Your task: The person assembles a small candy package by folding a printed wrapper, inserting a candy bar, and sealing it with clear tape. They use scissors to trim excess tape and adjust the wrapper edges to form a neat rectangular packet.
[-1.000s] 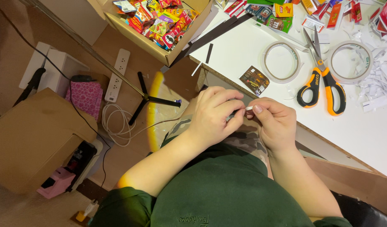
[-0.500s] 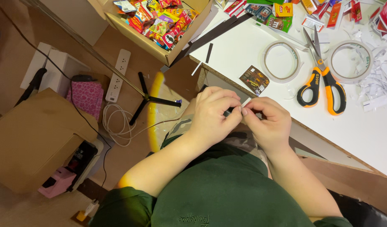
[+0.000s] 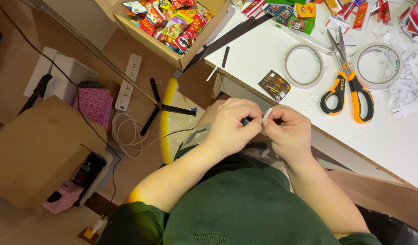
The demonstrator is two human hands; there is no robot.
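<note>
Pinched between fingers of left hand (image 3: pixel 231 129) and right hand (image 3: pixel 288 134): small white strip (image 3: pixel 267 113), long axis toward one o'clock, held off the bench (image 3: pixel 263 63) edge; scissors (image 3: pixel 347 88) at two o'clock.

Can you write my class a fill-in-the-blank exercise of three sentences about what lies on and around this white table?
1. The scissors on the white table have orange and ____ handles.
2. Two rolls of clear ____ lie beside the scissors, one on each side.
3. The left hand and right hand pinch a small white ____ between them.

Missing words: black; tape; strip
</note>
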